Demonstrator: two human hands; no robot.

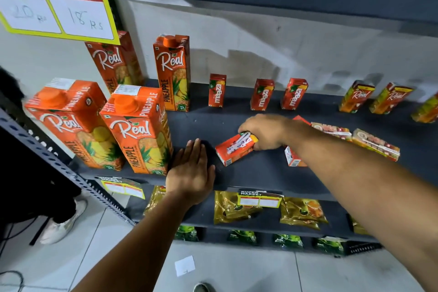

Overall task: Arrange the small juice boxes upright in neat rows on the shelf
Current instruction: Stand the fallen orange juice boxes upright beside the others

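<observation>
Right hand (265, 131) is clamped on one end of a red box (237, 149) lying flat mid-shelf (237, 173), box pointing to 8 o'clock. Left hand (192, 173) is flat and open on the shelf front edge at 9 o'clock of it, holding nothing.

Risks:
- End-only grasp: box may pivot or slip when tipped upright.
- Forearm passes over a fallen box (292, 157) at 3 o'clock; lifting could drag it off the edge.
- Three maaza boxes (262, 95) stand at 12 o'clock, unevenly spaced; a careless placement knocks them over.
- More boxes (374, 144) lie flat at 3 o'clock.
</observation>
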